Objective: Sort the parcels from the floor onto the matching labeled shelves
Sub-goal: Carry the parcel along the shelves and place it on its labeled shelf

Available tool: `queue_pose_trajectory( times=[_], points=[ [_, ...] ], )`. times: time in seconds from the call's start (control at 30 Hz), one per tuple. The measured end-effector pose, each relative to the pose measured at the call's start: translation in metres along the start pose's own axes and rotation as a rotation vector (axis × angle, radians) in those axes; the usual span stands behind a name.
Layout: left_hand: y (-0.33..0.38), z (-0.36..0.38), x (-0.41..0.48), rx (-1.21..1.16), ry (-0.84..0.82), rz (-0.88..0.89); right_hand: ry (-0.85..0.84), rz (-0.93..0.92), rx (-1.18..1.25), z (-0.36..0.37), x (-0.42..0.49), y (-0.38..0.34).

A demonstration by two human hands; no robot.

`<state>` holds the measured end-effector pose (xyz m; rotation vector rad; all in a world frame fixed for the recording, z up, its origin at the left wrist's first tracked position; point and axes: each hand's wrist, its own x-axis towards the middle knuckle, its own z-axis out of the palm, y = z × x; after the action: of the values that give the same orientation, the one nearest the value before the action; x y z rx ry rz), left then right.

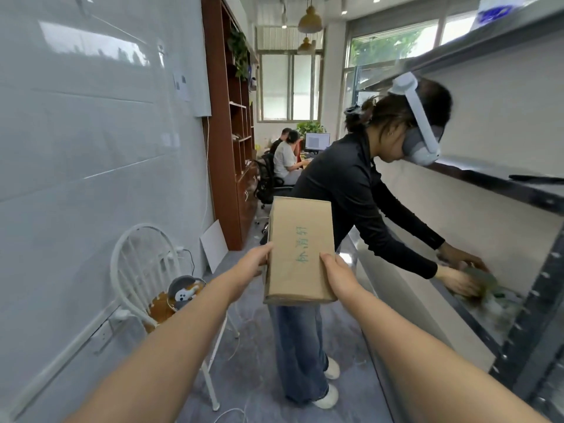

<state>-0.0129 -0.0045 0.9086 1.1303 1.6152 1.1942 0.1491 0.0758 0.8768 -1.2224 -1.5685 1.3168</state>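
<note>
My left hand (253,264) and right hand (338,274) grip the box (299,251) by its sides. It looks light and stiff.

The cardboard parcel (299,251) bears blue handwritten Chinese characters down its face. They are too unclear to read for certain. The blue-printed label (494,10) on the top shelf is blurred.

Both arms reach forward, holding a cardboard parcel (299,251) with blue handwriting up in the aisle: the left hand (248,267) grips its left edge, the right hand (338,274) its right. Just behind the parcel, a second person (345,190) in a headset bends toward the metal shelving (525,190) to its right. A white chair (143,270) stands left of the parcel.
</note>
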Motion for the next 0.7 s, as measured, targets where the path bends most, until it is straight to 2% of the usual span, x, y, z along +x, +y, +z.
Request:
queue_pose_trajectory(
  times=[0.3, 0.4, 0.57, 0.7],
  points=[
    [0.007, -0.010, 0.014, -0.045, 0.121, 0.045, 0.040, -0.045, 0.048, -0.010, 0.005, -0.029],
    [0.014, -0.014, 0.016, -0.128, 0.086, 0.053, 0.043, -0.061, 0.093, -0.010, 0.004, -0.033],
    [0.016, -0.022, 0.019, -0.144, -0.009, -0.035, 0.047, -0.073, 0.197, -0.011, 0.001, -0.035],
    [0.014, -0.027, 0.017, -0.160, -0.139, -0.070, 0.071, -0.213, 0.070, -0.010, -0.004, -0.034]
  ],
)
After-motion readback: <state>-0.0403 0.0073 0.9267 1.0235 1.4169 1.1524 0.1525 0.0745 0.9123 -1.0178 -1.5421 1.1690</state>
